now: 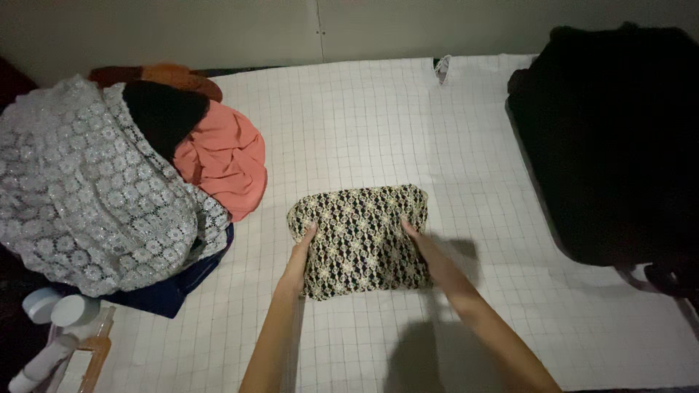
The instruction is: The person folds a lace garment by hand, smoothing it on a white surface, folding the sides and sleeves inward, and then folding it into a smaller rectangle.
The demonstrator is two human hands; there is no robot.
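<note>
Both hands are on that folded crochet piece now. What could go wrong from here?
1. The folded lace cloth is open mesh; fingertips of the left hand or right hand could snag in the holes and pull the fold apart.
2. The pile of clothes at the left leans toward the free sheet and may slump into it.
3. The bottles sit at the sheet's edge near the left forearm; a sweep could knock them.

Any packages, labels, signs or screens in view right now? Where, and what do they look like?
No signs, screens or readable labels.
White-capped round jars: bottom-left corner beside the clothes pile.
Clear amber-tinted bottle: bottom-left edge, slim, lying tilted.
White tube-shaped bottle: bottom-left corner, lying tilted.
</note>
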